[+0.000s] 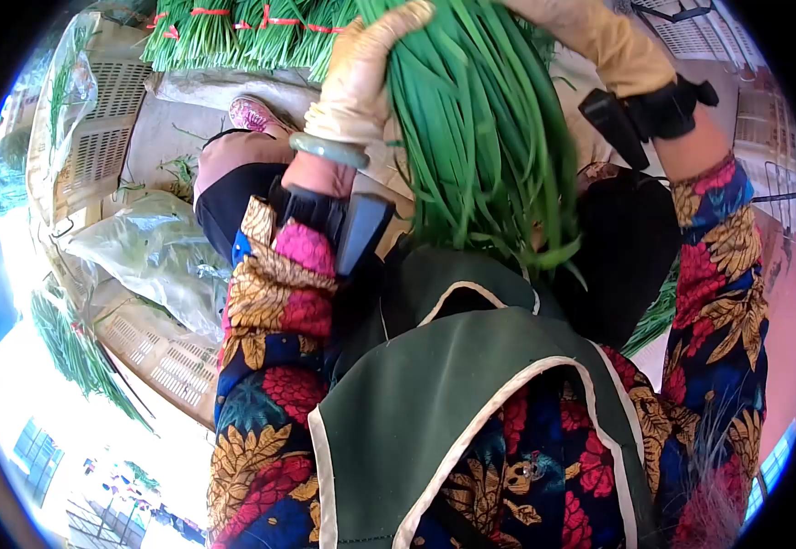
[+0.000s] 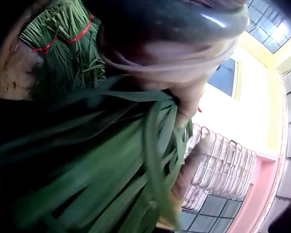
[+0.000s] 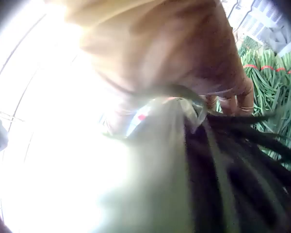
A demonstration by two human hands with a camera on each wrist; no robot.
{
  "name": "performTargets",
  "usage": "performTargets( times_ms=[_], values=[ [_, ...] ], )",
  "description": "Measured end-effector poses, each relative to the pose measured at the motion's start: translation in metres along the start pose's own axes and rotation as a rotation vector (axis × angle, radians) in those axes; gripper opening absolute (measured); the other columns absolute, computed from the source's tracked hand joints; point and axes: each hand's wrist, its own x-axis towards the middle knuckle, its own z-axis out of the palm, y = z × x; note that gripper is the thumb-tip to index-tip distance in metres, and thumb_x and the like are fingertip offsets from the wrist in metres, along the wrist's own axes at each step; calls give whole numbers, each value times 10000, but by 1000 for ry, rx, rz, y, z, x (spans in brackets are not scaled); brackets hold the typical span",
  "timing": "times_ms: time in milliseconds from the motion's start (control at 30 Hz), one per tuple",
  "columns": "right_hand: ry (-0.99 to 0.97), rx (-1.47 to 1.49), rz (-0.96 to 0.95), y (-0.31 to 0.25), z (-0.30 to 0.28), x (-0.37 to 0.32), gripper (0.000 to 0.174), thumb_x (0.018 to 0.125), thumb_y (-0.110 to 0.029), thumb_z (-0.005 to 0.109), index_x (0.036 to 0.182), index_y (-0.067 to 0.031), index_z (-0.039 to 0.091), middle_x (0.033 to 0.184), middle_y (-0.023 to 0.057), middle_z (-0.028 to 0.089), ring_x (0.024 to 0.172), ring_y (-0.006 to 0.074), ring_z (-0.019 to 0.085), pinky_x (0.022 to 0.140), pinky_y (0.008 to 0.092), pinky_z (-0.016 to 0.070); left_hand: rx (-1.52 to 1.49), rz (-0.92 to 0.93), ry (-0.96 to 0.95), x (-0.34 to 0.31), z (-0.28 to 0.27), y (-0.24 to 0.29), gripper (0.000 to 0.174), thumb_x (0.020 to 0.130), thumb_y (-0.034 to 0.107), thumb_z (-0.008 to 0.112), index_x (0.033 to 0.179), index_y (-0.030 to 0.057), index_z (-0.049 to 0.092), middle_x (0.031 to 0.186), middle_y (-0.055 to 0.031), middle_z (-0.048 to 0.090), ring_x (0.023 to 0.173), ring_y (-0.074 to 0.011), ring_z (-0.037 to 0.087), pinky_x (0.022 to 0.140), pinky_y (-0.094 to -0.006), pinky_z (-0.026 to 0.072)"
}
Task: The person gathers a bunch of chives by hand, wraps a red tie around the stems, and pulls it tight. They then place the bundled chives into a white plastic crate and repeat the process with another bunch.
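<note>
A large bunch of garlic chives, long flat green leaves, hangs in front of the person's apron with its leaf ends downward. The gloved left hand grips its left side near the top of the head view, thumb along the edge and a jade-coloured bangle at the wrist. From the other side the gloved right hand holds the upper part, its fingers cut off by the frame's top edge. The right wrist view shows that glove over the leaves, fingers curled. The bunch's top end is out of the head view.
Several chive bundles tied with red bands lie in a row at the back left. Plastic crates stand along the left, with a clear plastic bag beside them. More loose greens lie at the far left.
</note>
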Motion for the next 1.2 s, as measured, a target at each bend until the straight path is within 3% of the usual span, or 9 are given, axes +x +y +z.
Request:
performTargets(
  times_ms=[100,133,333,467,700,833,1000,1033,1200],
  values=[
    [42,-334,75,22,10,-18,1252,647,-370,889,1488,43,59,1350,208,479,1232,278,482,1043,361,387,-230,-127,-32,5,8,13,339,910,146,631,1207,-5,573,1070,-110,657,981,-227,641,885,-343,527],
    [12,-403,195,23,12,-23,1217,669,-321,863,1491,32,38,1349,229,475,1238,290,475,1053,367,376,-163,2,66,33,-30,0,183,879,131,665,1032,34,646,976,-59,686,869,-178,666,816,-328,559],
    [-62,-540,285,7,-28,-15,527,733,-194,743,1183,19,569,992,143,659,918,208,615,813,345,485,-116,-109,26,25,-42,3,288,872,109,652,1126,-9,581,1029,-121,671,867,-247,680,802,-387,588],
    [-1,-637,224,23,-52,-5,394,778,-198,703,1097,16,620,974,145,671,893,231,622,793,350,481,-39,-182,59,28,-58,-1,248,874,139,657,1080,10,608,968,-110,679,787,-225,679,721,-368,596],
    [-6,-792,44,18,-59,-41,412,840,-267,689,1135,8,607,1042,176,639,993,265,592,855,371,459,-71,-201,48,27,-49,-9,219,869,122,650,1055,12,614,938,-100,678,762,-206,674,689,-344,592],
    [-2,-329,285,8,-46,-49,547,880,-366,684,1236,24,541,1117,171,619,1073,240,567,911,362,445,-113,-192,54,37,-59,-12,198,867,98,654,1039,15,600,942,-109,671,764,-231,675,701,-370,603],
    [-80,-454,182,10,-21,-40,933,679,-337,868,1370,18,351,1244,201,558,1202,273,508,1020,362,401,-269,-185,-20,43,-70,-8,162,877,51,625,1031,12,592,944,-112,668,819,-255,679,768,-413,601],
    [-42,-562,-18,21,-15,-36,785,727,-270,818,1328,8,396,1179,209,590,1155,273,546,981,370,426,-281,-194,-43,44,-73,-7,161,877,51,623,1029,11,590,945,-113,668,829,-257,678,776,-417,599],
    [193,-743,30,19,-44,-29,255,812,-124,687,1033,-3,650,832,141,671,803,227,647,723,350,508,-257,-185,16,37,-65,-3,122,879,98,626,978,28,606,936,-109,674,811,-259,683,752,-412,600]
  ],
)
